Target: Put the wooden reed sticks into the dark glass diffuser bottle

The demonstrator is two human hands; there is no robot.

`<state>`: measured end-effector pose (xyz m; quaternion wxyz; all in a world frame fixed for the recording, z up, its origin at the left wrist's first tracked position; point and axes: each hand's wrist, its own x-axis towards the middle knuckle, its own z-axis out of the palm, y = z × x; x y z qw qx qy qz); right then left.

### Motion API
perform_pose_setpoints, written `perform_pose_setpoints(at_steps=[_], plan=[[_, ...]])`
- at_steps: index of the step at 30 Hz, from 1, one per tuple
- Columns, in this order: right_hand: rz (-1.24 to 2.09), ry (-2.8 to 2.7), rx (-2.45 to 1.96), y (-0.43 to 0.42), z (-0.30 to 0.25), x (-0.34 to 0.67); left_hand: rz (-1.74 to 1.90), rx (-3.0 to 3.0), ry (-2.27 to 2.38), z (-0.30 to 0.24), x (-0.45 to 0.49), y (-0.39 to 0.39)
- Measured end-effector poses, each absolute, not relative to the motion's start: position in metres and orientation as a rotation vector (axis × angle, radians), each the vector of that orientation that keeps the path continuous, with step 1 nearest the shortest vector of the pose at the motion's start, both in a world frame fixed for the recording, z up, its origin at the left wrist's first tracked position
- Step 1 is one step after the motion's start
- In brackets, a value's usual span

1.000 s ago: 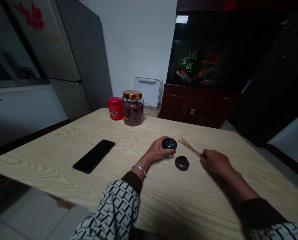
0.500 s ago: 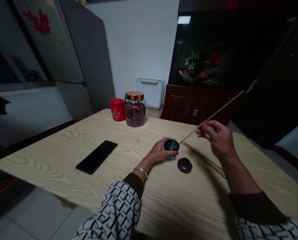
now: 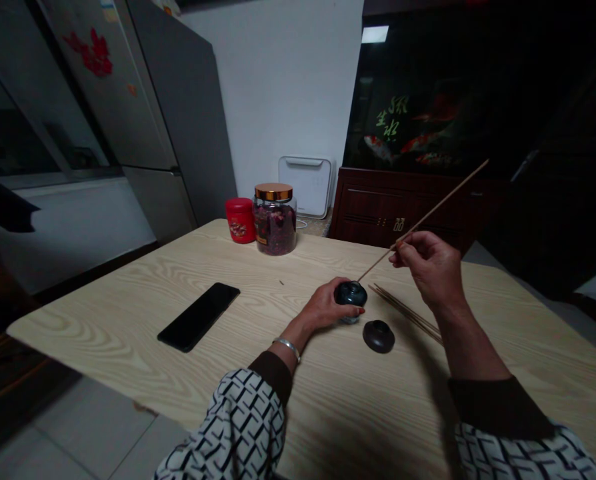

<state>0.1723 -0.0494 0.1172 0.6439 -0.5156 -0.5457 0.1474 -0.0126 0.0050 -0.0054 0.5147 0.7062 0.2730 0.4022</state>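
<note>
My left hand (image 3: pixel 325 303) is wrapped round a small dark glass bottle (image 3: pixel 351 295) that rests on the table. Between the pinched fingers of my right hand (image 3: pixel 431 267) is a thin brown stick (image 3: pixel 445 199), slanting up to the right. Its lower end meets the bottle's far rim; whether it touches or lies behind, I cannot tell. Just in front of the bottle lies a round dark brown cap (image 3: pixel 379 336) with a raised middle. Several more thin sticks (image 3: pixel 405 311) lie in a loose bundle beside the bottle, partly hidden behind my right forearm.
A black phone (image 3: pixel 199 317) lies on the wood-grain table (image 3: pixel 128 313) to the left. At the back stand a red canister (image 3: pixel 241 221) and a large clear jar (image 3: pixel 275 223) with a copper-coloured lid. Behind the table is a fish tank (image 3: pixel 418 93) on a dark cabinet.
My right hand has moved slightly up and left with the stick, whose lower end is now higher against the bottle's rim. The whole view has shifted a little.
</note>
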Motion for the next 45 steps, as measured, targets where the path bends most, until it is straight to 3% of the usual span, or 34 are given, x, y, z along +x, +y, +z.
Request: perform_pose_setpoints(at_steps=[12,16,23,32,38,45], plan=[[0.528,-1.893,-1.410,-0.040,0.080,0.177,0.966,1.747,0.645,-0.001,-0.014,0.004],[0.455,-1.863,-1.579,-0.041,0.086,0.225,0.951,1.729,0.663,0.000,-0.014,0.004],[0.262,-2.012,-2.313,-0.042,0.063,0.264,0.956,1.731,0.677,-0.003,-0.013,0.005],[0.379,-2.008,-2.418,-0.039,0.046,0.258,0.939,1.717,0.654,0.000,-0.014,0.004],[0.495,-1.988,-2.236,-0.043,0.062,0.263,0.947,1.698,0.638,-0.001,-0.014,0.004],[0.284,-1.095,-1.127,-0.056,0.122,0.232,0.943,1.704,0.637,-0.003,-0.013,0.006]])
